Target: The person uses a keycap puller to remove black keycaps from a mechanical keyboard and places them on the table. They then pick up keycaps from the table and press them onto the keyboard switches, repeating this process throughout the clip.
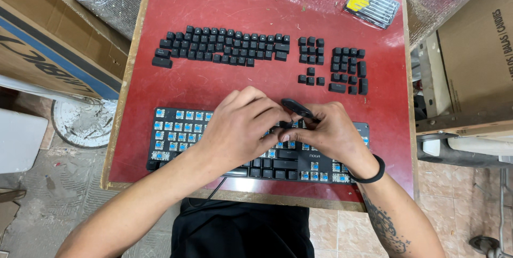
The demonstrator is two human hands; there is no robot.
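A person works over a black keyboard (256, 148) lying on a small red table (214, 84) in the lower middle of the frame. Most of the keyboard's caps are off, baring rows of blue switches (176, 127) at its left end and a few more at its lower right corner; a row of dark keys remains along its near edge.

The left hand (240, 127) lies across the middle of the keyboard, fingers curled and pressed together, their tips meeting the right hand near the board's upper edge. The right hand (328, 132), with a black band (374, 172) on its wrist, is closed in a pinch around a small black key puller (296, 108), whose looped head sticks up between the two hands at the centre of the frame. Whether the left fingers also grip the puller or a cap cannot be told, since the knuckles hide the tips.

The removed keycaps (224, 44) are laid out in rows across the upper half of the table, in the order of a keyboard, with smaller blocks of caps (347, 68) to the right. A clear case of screwdrivers (372, 5) with a yellow insert sits at the table's upper right corner. Cardboard boxes (43, 28) flank the table at both sides of the frame, above a tiled floor (342, 231).
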